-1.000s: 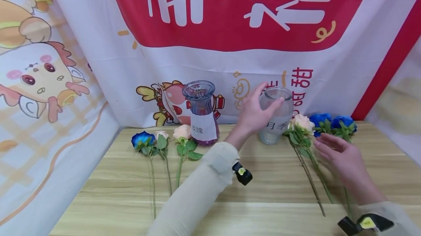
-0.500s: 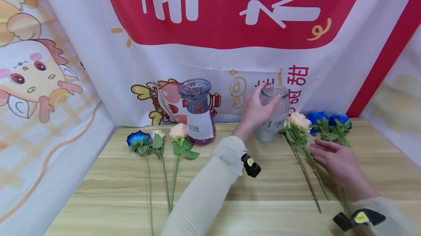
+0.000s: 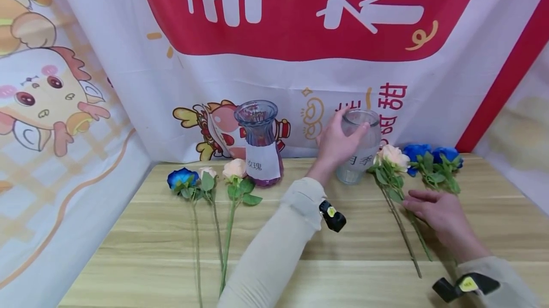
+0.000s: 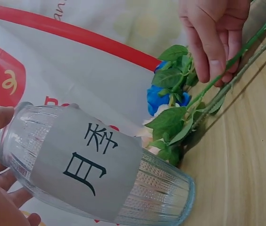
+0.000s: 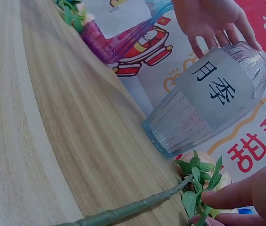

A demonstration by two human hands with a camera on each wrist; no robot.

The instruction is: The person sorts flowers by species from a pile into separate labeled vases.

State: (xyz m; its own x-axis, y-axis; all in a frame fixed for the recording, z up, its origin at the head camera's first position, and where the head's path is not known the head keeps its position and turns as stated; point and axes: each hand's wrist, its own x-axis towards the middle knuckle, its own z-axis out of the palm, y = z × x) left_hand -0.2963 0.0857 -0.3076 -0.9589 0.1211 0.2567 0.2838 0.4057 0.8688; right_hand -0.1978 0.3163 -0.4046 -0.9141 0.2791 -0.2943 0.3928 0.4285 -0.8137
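Observation:
A clear glass vase (image 3: 371, 138) with a white paper label stands upright at the back of the table. My left hand (image 3: 338, 146) holds it near the rim, thumb in front and fingers around the far side. To its right lie pale pink roses (image 3: 394, 159) with two stems side by side. My right hand (image 3: 439, 215) pinches one green stem (image 4: 244, 49) below the leaves, between thumb and fingers; the right wrist view also shows the thumb (image 5: 234, 192) against it. Behind that hand are blue roses (image 3: 446, 156), their stems largely hidden.
A blue-to-purple glass vase (image 3: 257, 131) with a white label stands left of centre. Near it, a blue rose (image 3: 182, 178) and two pale pink roses (image 3: 235, 169) lie on the wooden table (image 3: 150, 231). A printed cloth (image 3: 296, 79) hangs directly behind.
My right hand has closed in on a pink rose's stem and now pinches it. My left hand has stayed at the clear vase's rim. The head view has shifted slightly.

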